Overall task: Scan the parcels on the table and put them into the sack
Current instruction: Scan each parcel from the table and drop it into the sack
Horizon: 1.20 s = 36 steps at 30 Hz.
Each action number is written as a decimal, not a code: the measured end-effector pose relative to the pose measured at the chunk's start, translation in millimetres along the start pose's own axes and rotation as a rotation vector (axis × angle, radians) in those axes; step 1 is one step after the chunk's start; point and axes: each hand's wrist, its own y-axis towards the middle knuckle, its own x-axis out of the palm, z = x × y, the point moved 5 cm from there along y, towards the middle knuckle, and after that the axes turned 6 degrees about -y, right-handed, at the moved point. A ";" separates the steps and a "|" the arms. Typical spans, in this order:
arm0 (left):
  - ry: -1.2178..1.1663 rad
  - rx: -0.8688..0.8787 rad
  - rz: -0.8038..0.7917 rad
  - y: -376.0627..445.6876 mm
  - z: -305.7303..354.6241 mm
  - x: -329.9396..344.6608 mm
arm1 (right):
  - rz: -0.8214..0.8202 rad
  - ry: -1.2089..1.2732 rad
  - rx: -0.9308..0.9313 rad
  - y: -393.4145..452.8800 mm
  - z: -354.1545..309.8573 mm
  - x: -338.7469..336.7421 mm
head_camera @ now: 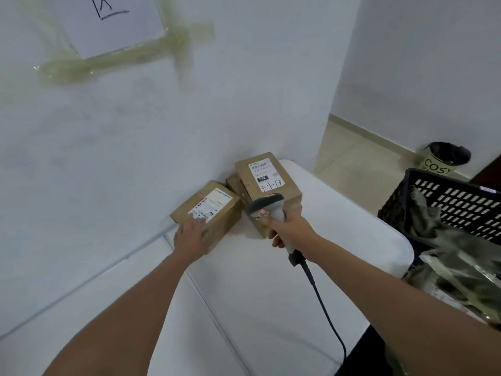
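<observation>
Head view: your left hand [191, 236] rests on near corner of left parcel [207, 210], fingers laid over top edge, likely steadying it, label up, for scan. Your right hand [291, 230] grips scanner [267, 210], fingers wrapped round handle, head aimed toward that label. Taller parcel [267, 185] stands just beside, against wall. Sack [461, 270] lies right, by black crate [447, 204], within reach for drop.

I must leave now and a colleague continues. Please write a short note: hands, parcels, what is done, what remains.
Left hand rests on the near cardboard parcel, fingers straight.
Right hand grips the corded barcode scanner.
Labelled parcel lies on a third parcel by the wall, all on the white table.
Sack lies by the black crate; its contents cannot be seen.
Left: scan and bag all three.
</observation>
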 end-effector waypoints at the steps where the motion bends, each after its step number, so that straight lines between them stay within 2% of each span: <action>1: 0.036 -0.030 -0.033 10.8 -4.8 0.8 | -0.001 -0.013 0.027 3.6 4.8 3.4; 6: 0.149 -0.081 -0.197 57.8 -20.2 8.0 | -0.003 -0.074 0.119 17.1 29.5 13.4; 13: 0.218 0.022 -0.199 66.1 -28.2 18.9 | -0.019 -0.102 0.162 18.0 51.0 19.0; 24: 0.155 0.206 -0.193 -58.1 -43.3 45.6 | -0.082 -0.107 0.124 -12.6 55.6 33.0; 29: 0.210 0.286 -0.192 -116.4 -18.3 71.1 | -0.082 -0.117 0.119 -38.3 64.0 25.7; 33: 0.167 0.335 -0.244 -158.6 17.8 87.0 | -0.051 -0.082 0.138 -60.0 76.2 12.6; 36: 0.110 0.447 -0.247 -181.3 46.8 105.2 | -0.042 -0.019 0.140 -77.9 89.0 0.4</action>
